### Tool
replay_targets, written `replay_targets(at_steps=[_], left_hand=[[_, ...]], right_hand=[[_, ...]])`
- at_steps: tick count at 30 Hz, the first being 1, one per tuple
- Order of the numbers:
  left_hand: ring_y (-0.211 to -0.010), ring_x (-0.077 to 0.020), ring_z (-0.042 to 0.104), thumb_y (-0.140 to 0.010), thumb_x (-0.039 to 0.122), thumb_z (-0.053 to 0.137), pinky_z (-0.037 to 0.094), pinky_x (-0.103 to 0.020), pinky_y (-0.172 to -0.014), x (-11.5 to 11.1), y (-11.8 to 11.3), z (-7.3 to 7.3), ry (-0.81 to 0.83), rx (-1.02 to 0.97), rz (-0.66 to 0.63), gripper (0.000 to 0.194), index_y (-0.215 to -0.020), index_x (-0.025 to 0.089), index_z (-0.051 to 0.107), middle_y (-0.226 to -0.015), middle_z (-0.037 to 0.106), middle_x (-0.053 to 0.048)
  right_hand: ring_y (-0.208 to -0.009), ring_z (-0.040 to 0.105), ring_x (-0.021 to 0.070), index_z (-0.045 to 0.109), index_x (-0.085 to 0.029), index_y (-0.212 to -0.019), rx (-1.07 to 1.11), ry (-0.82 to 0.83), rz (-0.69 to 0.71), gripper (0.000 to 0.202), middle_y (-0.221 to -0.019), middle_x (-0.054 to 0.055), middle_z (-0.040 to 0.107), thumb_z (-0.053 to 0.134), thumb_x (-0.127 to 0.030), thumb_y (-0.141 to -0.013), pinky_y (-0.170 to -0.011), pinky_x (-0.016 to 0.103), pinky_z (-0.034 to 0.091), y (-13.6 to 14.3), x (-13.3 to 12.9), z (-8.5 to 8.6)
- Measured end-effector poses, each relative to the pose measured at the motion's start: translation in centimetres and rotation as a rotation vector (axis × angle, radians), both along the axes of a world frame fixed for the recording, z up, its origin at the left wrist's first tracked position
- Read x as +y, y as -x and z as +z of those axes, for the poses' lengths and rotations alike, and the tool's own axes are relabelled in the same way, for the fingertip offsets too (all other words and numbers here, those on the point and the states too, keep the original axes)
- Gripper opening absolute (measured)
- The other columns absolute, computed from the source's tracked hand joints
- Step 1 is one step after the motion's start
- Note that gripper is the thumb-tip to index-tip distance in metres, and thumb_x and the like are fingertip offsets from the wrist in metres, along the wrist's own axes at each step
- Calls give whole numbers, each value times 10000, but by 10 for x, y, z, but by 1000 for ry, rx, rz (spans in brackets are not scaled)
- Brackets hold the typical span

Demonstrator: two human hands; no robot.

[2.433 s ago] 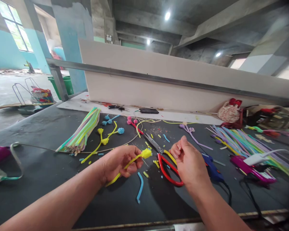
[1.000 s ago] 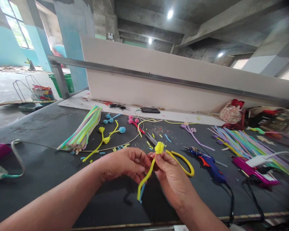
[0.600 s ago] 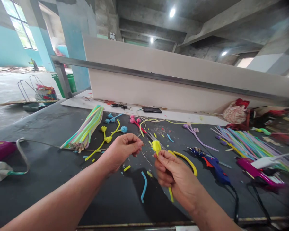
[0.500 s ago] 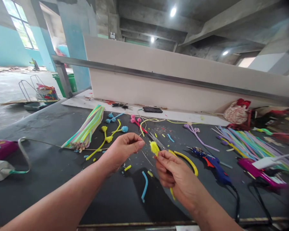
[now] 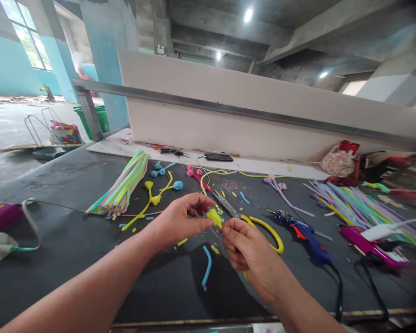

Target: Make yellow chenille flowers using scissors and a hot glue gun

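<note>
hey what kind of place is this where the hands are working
Probably a craft bench in a bare concrete workshop. Bundles of coloured pipe cleaners lie on the dark table, with scissors and a blue glue gun; both hands pinch a yellow knotted stem.

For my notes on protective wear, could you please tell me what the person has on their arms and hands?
Nothing shows: the left hand and right hand are bare, without gloves, and no rings, watch or bands are visible. Both forearms are uncovered right to the picture's lower edge, with no sleeves in view.
</note>
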State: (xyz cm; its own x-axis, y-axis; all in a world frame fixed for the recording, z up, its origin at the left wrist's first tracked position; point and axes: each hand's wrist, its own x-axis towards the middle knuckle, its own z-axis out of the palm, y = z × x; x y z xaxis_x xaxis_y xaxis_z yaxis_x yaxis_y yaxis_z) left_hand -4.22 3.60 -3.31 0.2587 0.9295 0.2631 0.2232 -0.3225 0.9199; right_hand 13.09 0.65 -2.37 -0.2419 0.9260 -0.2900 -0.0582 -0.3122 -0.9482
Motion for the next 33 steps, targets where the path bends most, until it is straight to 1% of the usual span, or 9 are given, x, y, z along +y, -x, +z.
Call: replay_targets(at_steps=[4, 10, 25, 27, 29, 30, 32, 33], left_hand=[[-774, -135, 548, -662, 145, 601, 439, -285, -737, 0, -1, -1, -20, 24, 20, 357, -1017, 180, 606, -880, 631, -20], [-792, -136, 541, -653, 113, 564, 443, -287, -753, -2, -2, -1, -61, 48, 28, 373, -1017, 185, 602, -880, 619, -15], [-785, -132, 527, -652, 123, 595, 440, -272, -748, -3, -4, 1, -63, 45, 14, 374, -1021, 181, 599, -861, 601, -15], [-783, -128, 526, -648, 114, 588, 443, -272, -750, -4, -5, 0, -60, 53, 7, 400, -1042, 185, 588, -868, 593, -13], [-782, -125, 521, -629, 103, 594, 450, -270, -743, -4, -5, -1, -52, 53, -13, 487, -1106, 194, 553, -895, 574, -14], [-777, -122, 517, -619, 98, 597, 455, -270, -736, -4, -5, -1, -40, 48, -22, 534, -1139, 198, 530, -908, 561, -16], [-760, -115, 512, -614, 95, 594, 463, -266, -716, -3, -4, -2, -4, 14, -22, 577, -1173, 199, 500, -927, 540, -22], [-751, -111, 513, -620, 98, 588, 464, -264, -708, -3, -4, -2, 15, -10, -15, 564, -1169, 196, 500, -929, 536, -24]], right_hand=[[-367, 195, 4, 425, -192, -693, -15, -19, -27, 268, -473, -115, 343, 631, -363, -718, -373, 179, 81, 0, 3, -2], [-365, 207, 8, 426, -195, -697, -83, -64, -36, 227, -465, -121, 328, 583, -349, -751, -371, 173, 108, -1, 4, -6], [-364, 196, 24, 432, -205, -697, -110, -89, -37, 232, -437, -125, 316, 583, -376, -741, -370, 175, 127, 2, 3, -10], [-364, 201, 32, 428, -210, -698, -125, -96, -32, 230, -440, -123, 307, 565, -388, -749, -372, 182, 138, 1, 4, -10], [-370, 229, 47, 438, -214, -703, -220, -156, -61, 205, -452, -114, 312, 539, -382, -763, -378, 194, 175, 0, 5, -10], [-382, 259, 58, 451, -214, -708, -311, -220, -94, 183, -464, -104, 328, 526, -368, -772, -387, 202, 204, -1, 5, -10], [-431, 340, 84, 488, -211, -712, -544, -401, -177, 142, -499, -74, 386, 508, -329, -789, -425, 220, 266, -3, 6, -10], [-460, 377, 98, 504, -210, -714, -656, -498, -210, 129, -519, -58, 420, 501, -309, -796, -446, 228, 290, -4, 6, -9]])
